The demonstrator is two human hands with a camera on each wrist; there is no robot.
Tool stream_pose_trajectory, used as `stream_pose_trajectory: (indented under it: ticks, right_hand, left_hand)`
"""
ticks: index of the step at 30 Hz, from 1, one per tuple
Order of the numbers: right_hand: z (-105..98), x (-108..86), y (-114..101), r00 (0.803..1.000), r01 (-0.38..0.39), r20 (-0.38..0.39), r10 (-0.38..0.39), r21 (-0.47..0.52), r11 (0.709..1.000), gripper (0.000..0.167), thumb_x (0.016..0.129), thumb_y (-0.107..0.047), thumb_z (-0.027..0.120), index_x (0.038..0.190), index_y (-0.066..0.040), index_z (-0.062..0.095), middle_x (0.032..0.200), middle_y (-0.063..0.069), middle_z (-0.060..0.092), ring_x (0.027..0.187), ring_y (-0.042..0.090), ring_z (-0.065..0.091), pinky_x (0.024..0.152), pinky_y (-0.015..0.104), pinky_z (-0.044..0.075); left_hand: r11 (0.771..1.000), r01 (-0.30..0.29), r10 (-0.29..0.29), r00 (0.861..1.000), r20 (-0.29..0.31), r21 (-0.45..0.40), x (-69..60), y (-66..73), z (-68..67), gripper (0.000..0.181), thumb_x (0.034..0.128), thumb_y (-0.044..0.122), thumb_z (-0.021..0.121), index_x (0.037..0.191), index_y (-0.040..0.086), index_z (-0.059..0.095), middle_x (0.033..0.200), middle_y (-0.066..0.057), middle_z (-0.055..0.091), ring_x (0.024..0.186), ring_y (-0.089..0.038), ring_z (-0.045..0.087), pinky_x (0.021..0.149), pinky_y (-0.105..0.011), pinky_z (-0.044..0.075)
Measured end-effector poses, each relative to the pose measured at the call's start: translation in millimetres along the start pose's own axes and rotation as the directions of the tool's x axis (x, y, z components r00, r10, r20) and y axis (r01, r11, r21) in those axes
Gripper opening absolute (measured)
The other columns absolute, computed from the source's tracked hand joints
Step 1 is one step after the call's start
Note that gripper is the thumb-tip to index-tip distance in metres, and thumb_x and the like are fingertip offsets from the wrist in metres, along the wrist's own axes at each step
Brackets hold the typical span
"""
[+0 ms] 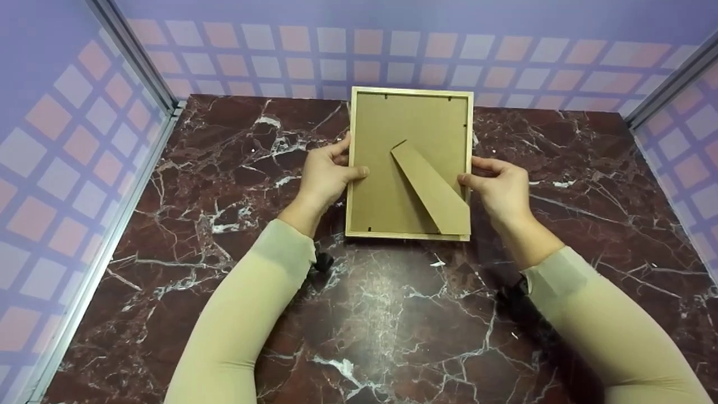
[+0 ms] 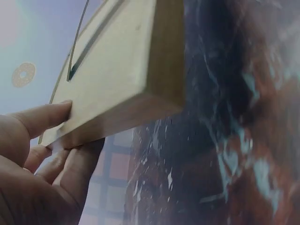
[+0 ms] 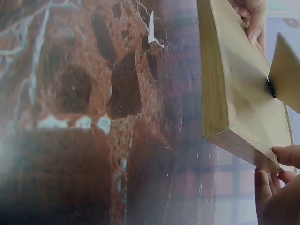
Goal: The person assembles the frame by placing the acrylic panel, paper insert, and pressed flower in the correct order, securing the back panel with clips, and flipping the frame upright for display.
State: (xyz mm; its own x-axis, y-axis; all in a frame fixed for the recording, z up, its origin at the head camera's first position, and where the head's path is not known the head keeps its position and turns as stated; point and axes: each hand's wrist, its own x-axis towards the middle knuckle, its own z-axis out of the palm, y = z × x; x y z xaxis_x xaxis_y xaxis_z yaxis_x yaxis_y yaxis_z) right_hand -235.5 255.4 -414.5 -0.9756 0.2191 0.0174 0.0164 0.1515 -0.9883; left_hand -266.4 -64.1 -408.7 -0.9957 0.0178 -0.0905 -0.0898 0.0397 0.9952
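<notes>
A light wooden picture frame (image 1: 415, 112) is held up with its brown backing toward me, in the middle of the head view. Its easel stand (image 1: 432, 188) slants from the centre to the lower right corner, its lower end standing off the backing in the right wrist view. My left hand (image 1: 328, 174) grips the left edge, thumb on the backing and fingers behind. On the opposite edge my right hand (image 1: 502, 188) pinches the frame between thumb and fingers. Small dark tabs line the inside of the frame. The frame's front is hidden.
Below lies a dark red marbled tabletop (image 1: 381, 314) with white veins. A purple wall (image 1: 392, 50) with pink and white squares rises behind it, and similar panels stand on both sides along metal rails (image 1: 140, 62). Dark devices sit under both wrists.
</notes>
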Motion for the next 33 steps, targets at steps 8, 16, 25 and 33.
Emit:
stream_pose_trajectory:
  ticks: [8, 16, 25, 33]
  right_hand:
    - [0.8, -4.5, -4.9, 0.992, 0.107, 0.077, -0.101, -0.080, 0.991, 0.053, 0.091, 0.006, 0.088, 0.142, 0.009, 0.073, 0.132, 0.032, 0.079, 0.097, 0.001, 0.079, 0.087, 0.016, 0.068]
    - [1.1, -11.0, -6.5, 0.984, 0.138, 0.122, -0.129, -0.073, 0.988, 0.052, 0.092, 0.003, 0.090, 0.137, 0.013, 0.065, 0.150, 0.024, 0.067, 0.132, 0.023, 0.071, 0.102, 0.017, 0.065]
    - [3.2, -17.4, -17.2, 0.955, 0.266, 0.211, -0.209, -0.292, 0.919, 0.026, 0.107, -0.010, 0.076, 0.119, 0.012, 0.082, 0.168, 0.022, 0.043, 0.146, 0.036, 0.057, 0.097, 0.004, 0.052]
    - [9.0, -18.1, -19.9, 0.946, 0.302, 0.209, -0.248, -0.287, 0.909, 0.021, 0.103, -0.008, 0.081, 0.105, 0.013, 0.083, 0.171, 0.023, 0.030, 0.155, 0.034, 0.037, 0.119, 0.037, 0.042]
  left_hand:
    - [0.998, -0.026, 0.026, 1.000, -0.012, 0.060, -1.7, 3.8, -6.3, 0.087, 0.0868, -0.011, 0.090, 0.164, 0.011, 0.055, 0.132, -0.029, 0.080, 0.099, -0.027, 0.085, 0.084, -0.031, 0.073]
    - [0.988, -0.137, 0.139, 0.990, -0.027, 0.063, -2.7, 2.8, -3.5, 0.086, 0.0871, -0.011, 0.090, 0.163, 0.012, 0.056, 0.124, -0.026, 0.083, 0.101, -0.027, 0.086, 0.084, -0.032, 0.073]
    - [0.965, -0.260, 0.262, 0.962, -0.075, 0.045, -1.2, -3.1, 1.4, 0.079, 0.0884, -0.006, 0.092, 0.159, 0.010, 0.060, 0.134, -0.022, 0.081, 0.107, -0.026, 0.085, 0.090, -0.028, 0.071]
    - [0.921, -0.375, 0.387, 0.908, -0.162, 0.100, -0.8, -6.3, 8.9, 0.072, 0.0865, -0.003, 0.094, 0.152, 0.010, 0.067, 0.129, -0.019, 0.083, 0.104, -0.025, 0.085, 0.089, -0.025, 0.070]
